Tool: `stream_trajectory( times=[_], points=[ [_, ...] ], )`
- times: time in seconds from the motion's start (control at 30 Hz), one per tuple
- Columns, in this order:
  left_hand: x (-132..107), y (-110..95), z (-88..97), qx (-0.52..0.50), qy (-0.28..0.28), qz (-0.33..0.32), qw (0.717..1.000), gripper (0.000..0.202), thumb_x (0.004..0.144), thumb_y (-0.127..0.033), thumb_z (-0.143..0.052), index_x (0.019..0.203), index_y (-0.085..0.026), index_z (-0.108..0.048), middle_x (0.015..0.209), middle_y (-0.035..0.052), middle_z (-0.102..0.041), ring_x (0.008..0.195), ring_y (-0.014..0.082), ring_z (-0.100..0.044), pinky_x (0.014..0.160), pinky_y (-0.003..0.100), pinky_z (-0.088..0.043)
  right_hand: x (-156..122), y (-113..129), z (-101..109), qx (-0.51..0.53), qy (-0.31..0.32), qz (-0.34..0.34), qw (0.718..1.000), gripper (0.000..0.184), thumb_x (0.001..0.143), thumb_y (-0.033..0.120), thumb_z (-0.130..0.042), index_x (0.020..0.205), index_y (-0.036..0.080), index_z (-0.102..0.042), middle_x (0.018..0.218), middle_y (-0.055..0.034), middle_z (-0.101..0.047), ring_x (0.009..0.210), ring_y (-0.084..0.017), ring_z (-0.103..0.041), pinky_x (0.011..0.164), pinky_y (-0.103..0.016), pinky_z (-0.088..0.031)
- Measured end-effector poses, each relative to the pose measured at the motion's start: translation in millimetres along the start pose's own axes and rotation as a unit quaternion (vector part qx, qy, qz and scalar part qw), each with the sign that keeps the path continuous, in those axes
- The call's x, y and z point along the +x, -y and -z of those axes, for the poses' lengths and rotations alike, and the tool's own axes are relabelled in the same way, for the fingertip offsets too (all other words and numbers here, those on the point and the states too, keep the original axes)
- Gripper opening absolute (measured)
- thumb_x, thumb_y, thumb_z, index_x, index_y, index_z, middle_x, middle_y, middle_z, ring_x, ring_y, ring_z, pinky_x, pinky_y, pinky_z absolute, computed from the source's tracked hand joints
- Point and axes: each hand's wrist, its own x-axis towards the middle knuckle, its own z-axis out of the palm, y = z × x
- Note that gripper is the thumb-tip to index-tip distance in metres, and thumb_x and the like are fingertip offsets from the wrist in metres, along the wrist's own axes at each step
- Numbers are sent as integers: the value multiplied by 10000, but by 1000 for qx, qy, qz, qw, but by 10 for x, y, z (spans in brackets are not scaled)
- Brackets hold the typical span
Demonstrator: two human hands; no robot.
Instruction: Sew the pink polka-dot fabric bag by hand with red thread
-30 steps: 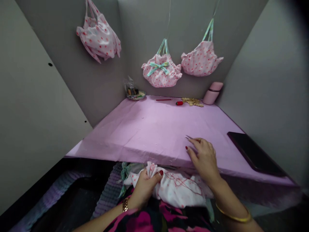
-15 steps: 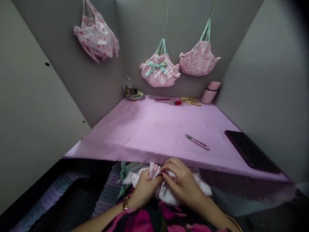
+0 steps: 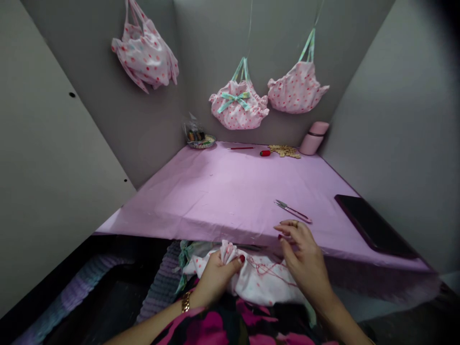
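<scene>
On my lap lies a white fabric piece with pink dots [image 3: 258, 285]. My left hand [image 3: 215, 278] is closed on a gathered bunch of that fabric at its upper left. My right hand [image 3: 304, 258] is raised over the table's front edge, its fingers pinched, and red thread [image 3: 268, 270] runs from the fabric up toward them. What the fingertips pinch is too small to make out. Small thread snips [image 3: 293, 211] lie on the pink table cover [image 3: 223, 191] just beyond my right hand.
Three dotted fabric bags [image 3: 239, 103] hang on the grey walls. At the table's back are a small basket [image 3: 201, 139], a red pencil [image 3: 241, 148], a red spool [image 3: 265, 153], wooden pieces [image 3: 285, 151] and a pink bottle [image 3: 314, 138]. A dark tablet [image 3: 373, 225] lies at right.
My right hand left the snips on the table, came down to the gathered fabric by my left hand, then rose to the right, drawing red thread out. My left hand kept its hold.
</scene>
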Motion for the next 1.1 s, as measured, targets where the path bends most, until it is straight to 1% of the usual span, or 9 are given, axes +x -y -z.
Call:
stream_trajectory(
  times=[0.07, 0.17, 0.27, 0.5, 0.7, 0.8, 0.93, 1.03, 1.1],
  points=[
    [10, 22, 11, -16, 8, 5, 1000, 191, 663, -310, -610, 706, -126, -583, 661, 26, -570, 632, 155, -500, 649, 268, -391, -52, 1, -13, 14, 50, -12, 999, 150, 817, 209, -431, 914, 172, -539, 883, -58, -543, 806, -181, -516, 694, -263, -387],
    [28, 55, 28, -29, 12, 15, 999, 211, 665, -315, -613, 732, -117, -587, 635, 18, -559, 631, 156, -504, 652, 276, -395, -155, 72, -117, 28, 178, -22, 983, 115, 813, 206, -455, 791, 176, -563, 719, -14, -577, 664, -152, -533, 602, -233, -383],
    [35, 72, 41, -38, 10, 22, 999, 202, 664, -302, -619, 729, -114, -581, 621, 10, -540, 631, 150, -500, 643, 271, -393, -231, 125, -234, 23, 222, -1, 975, 128, 812, 169, -452, 756, 175, -567, 718, -7, -587, 671, -147, -536, 594, -227, -366],
    [19, 67, 44, -45, 23, 19, 999, 205, 681, -293, -610, 743, -101, -577, 629, 11, -526, 605, 126, -473, 630, 263, -385, -257, 89, -325, 61, 196, 28, 978, 157, 849, 170, -408, 799, 174, -557, 747, -16, -574, 699, -143, -529, 629, -231, -367],
    [18, 64, 34, -42, 28, 10, 999, 196, 667, -283, -620, 752, -112, -579, 667, 11, -543, 628, 125, -471, 642, 249, -376, -241, 132, -318, 65, 129, 70, 987, 143, 839, 178, -432, 933, 171, -540, 797, -43, -528, 730, -154, -504, 639, -241, -375],
    [28, 44, 24, -12, 29, -10, 999, 199, 643, -279, -637, 739, -114, -583, 681, 9, -551, 629, 124, -464, 631, 235, -370, -227, 180, -323, 58, 161, 91, 981, 166, 849, 177, -405, 838, 173, -570, 719, -30, -479, 657, -140, -486, 589, -235, -371],
    [38, 26, 27, 8, 49, -5, 999, 208, 644, -307, -625, 715, -117, -579, 653, 4, -540, 607, 122, -455, 622, 237, -370, -243, 229, -311, 107, 129, 121, 978, 173, 843, 186, -411, 808, 167, -579, 744, -45, -458, 699, -154, -488, 611, -252, -395],
    [38, 51, 50, 14, 49, -3, 999, 210, 663, -327, -599, 704, -123, -574, 644, 7, -537, 603, 129, -459, 619, 241, -369, -228, 256, -235, 257, 97, 39, 961, 113, 847, 204, -434, 809, 190, -539, 727, -29, -514, 623, -130, -518, 582, -242, -424],
    [40, 87, 69, 16, 33, 1, 999, 209, 671, -334, -588, 715, -131, -571, 642, 6, -537, 611, 138, -469, 623, 247, -370, -167, 272, -121, 390, 58, -70, 916, 63, 850, 234, -446, 806, 213, -486, 613, 19, -499, 453, -88, -467, 439, -187, -392]
  ],
)
